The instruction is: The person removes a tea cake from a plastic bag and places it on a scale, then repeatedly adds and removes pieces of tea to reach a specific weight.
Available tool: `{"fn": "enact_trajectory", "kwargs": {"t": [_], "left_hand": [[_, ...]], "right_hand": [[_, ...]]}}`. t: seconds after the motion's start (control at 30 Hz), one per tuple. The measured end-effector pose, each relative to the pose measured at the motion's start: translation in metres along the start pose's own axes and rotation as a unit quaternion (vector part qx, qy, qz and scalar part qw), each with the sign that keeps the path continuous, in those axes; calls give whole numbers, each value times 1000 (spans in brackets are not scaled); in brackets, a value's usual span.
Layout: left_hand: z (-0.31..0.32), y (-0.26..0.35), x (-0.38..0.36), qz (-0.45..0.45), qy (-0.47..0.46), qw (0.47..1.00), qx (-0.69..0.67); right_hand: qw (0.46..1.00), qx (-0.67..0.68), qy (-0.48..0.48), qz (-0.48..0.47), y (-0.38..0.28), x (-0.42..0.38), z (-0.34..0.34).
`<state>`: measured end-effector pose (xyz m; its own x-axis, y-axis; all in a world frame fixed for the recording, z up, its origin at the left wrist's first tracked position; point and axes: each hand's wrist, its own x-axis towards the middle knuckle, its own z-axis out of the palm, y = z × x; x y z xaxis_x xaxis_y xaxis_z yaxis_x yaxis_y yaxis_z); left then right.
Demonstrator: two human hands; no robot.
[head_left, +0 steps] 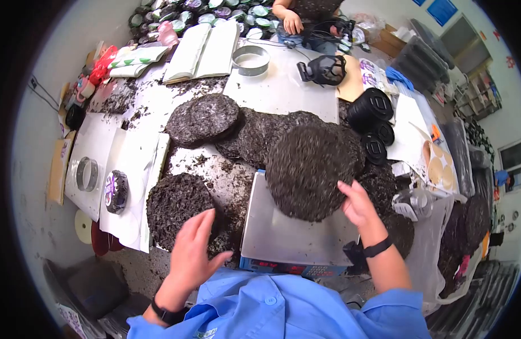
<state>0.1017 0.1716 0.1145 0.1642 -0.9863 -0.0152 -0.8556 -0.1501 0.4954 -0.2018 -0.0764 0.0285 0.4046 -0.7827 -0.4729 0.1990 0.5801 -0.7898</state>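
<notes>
My right hand [360,206] grips the right edge of a dark, round pressed tea cake [305,175], thumb on its upper face and its other fingers hidden below. The cake is tilted and slightly blurred over the metal plate of a digital scale [297,243]. Fingers stretched out and thumb spread, my left hand [191,252] holds nothing. It is beside another dark cake [173,203], its fingertips overlapping that cake's lower right edge in this view. Behind the scale lie more cakes, one [202,117] resting partly on its neighbour.
Loose dark crumbs litter the table. At the back are an open notebook [206,50], a metal ring [251,61] and a black respirator mask [323,70]. Black cylinders [369,112] and a clear jar [414,202] stand right. Another person's hand [292,24] shows beyond.
</notes>
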Motion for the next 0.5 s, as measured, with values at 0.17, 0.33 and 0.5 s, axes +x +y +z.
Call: {"fn": "enact_trajectory", "kwargs": {"t": [0.17, 0.33, 0.5], "left_hand": [[33, -65, -38, -46, -49, 979, 193], [34, -79, -44, -14, -5, 986, 164], [32, -89, -58, 14, 12, 989, 148]], "right_hand": [[994, -52, -96, 7, -29, 110, 74], [957, -285, 15, 53, -8, 168, 124], [936, -331, -118, 10, -18, 106, 128]]}}
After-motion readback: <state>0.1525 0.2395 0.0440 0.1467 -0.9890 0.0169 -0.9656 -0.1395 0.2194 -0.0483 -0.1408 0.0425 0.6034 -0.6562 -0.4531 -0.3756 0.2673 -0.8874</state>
